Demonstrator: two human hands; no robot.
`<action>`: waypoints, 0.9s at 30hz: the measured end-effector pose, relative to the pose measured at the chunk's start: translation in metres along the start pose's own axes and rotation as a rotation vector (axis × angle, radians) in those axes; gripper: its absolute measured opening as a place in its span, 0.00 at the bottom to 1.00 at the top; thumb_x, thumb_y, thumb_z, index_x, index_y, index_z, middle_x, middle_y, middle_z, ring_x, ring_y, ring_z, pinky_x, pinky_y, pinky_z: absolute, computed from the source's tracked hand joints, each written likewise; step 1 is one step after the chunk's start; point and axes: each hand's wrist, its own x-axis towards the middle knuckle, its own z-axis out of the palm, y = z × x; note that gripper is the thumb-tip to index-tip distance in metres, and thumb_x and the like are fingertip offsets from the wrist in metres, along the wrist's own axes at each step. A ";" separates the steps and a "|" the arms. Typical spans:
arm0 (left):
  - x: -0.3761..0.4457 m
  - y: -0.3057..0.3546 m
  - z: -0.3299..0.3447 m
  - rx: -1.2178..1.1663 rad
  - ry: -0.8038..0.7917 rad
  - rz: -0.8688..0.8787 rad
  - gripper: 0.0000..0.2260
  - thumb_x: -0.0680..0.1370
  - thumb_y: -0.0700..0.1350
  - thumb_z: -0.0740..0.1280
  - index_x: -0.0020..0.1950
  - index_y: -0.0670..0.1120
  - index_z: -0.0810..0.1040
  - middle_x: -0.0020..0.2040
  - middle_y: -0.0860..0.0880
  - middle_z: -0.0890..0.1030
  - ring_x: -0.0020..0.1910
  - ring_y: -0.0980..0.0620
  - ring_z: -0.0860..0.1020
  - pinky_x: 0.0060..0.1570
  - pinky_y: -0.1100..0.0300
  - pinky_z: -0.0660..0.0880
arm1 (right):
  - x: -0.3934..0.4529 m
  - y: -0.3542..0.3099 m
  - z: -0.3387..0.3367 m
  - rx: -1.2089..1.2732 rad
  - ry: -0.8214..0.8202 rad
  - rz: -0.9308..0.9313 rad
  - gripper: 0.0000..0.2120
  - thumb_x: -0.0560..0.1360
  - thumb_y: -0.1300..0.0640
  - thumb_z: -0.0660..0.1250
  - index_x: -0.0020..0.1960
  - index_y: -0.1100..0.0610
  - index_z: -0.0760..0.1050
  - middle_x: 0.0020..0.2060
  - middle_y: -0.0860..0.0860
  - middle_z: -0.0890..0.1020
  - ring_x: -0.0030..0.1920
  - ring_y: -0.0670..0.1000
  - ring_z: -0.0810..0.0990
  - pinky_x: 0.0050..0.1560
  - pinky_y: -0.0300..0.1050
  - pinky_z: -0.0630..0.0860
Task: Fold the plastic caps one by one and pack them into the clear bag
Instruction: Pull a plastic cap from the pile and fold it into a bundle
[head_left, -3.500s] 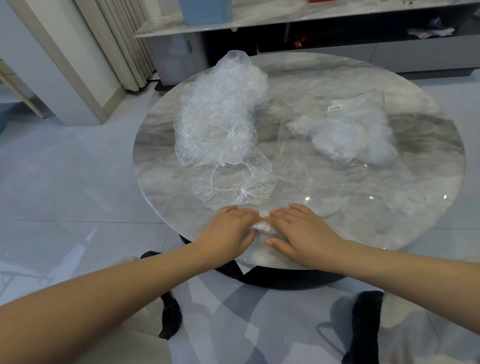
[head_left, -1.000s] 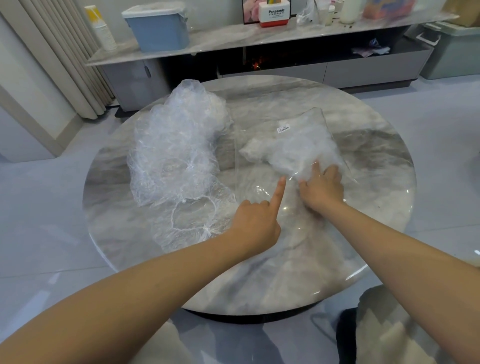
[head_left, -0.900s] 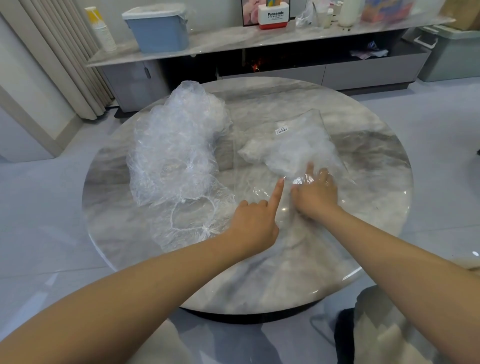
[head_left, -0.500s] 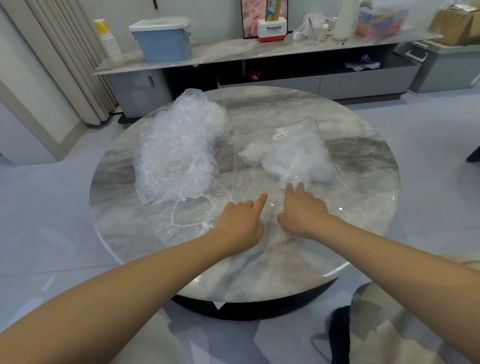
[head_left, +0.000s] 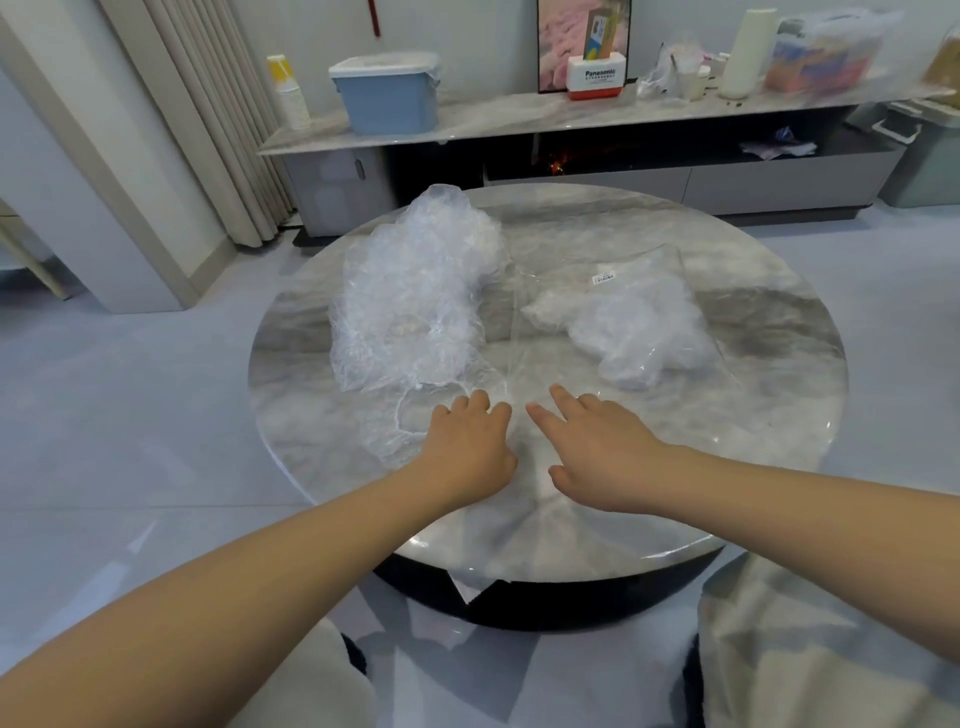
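Observation:
A tall heap of crumpled clear plastic caps (head_left: 415, 301) lies on the left of the round marble table (head_left: 753, 426). One cap (head_left: 400, 436) is spread flat in front of the heap, its elastic ring showing. The clear bag (head_left: 670, 270) lies on the right with folded caps (head_left: 639, 332) inside and a small label on top. My left hand (head_left: 470, 447) rests at the flat cap's right edge with its fingers loosely bent and the fingertips hidden. My right hand (head_left: 597, 452) hovers beside it with its fingers spread, near the bag's near end, holding nothing.
Behind the table runs a low cabinet (head_left: 571, 130) carrying a blue storage box (head_left: 387, 93), a stack of paper cups and other items. Curtains hang at the back left. My knees show below the table's near edge.
My right hand has drawn back out of the bag towards me. My left hand has stopped pointing and shifted left to the flat cap. The camera has tilted up.

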 end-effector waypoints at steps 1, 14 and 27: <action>-0.002 -0.002 0.001 0.026 -0.037 -0.032 0.22 0.78 0.50 0.59 0.70 0.45 0.64 0.66 0.43 0.67 0.62 0.44 0.68 0.58 0.52 0.65 | 0.003 -0.002 0.002 0.008 -0.013 0.001 0.33 0.79 0.51 0.57 0.78 0.55 0.44 0.76 0.61 0.48 0.70 0.61 0.61 0.66 0.50 0.63; -0.030 -0.044 0.026 0.229 -0.072 0.000 0.09 0.79 0.39 0.56 0.58 0.43 0.69 0.55 0.46 0.72 0.50 0.47 0.73 0.41 0.58 0.62 | 0.039 -0.025 0.034 0.061 0.066 -0.180 0.24 0.75 0.52 0.62 0.70 0.54 0.63 0.64 0.52 0.70 0.63 0.54 0.66 0.62 0.47 0.64; -0.081 -0.061 0.021 -0.605 -0.155 0.043 0.03 0.77 0.48 0.65 0.45 0.50 0.77 0.49 0.54 0.75 0.48 0.59 0.75 0.54 0.63 0.71 | 0.032 -0.032 0.051 0.146 0.152 -0.351 0.11 0.75 0.53 0.59 0.49 0.54 0.79 0.48 0.47 0.81 0.59 0.48 0.70 0.60 0.42 0.59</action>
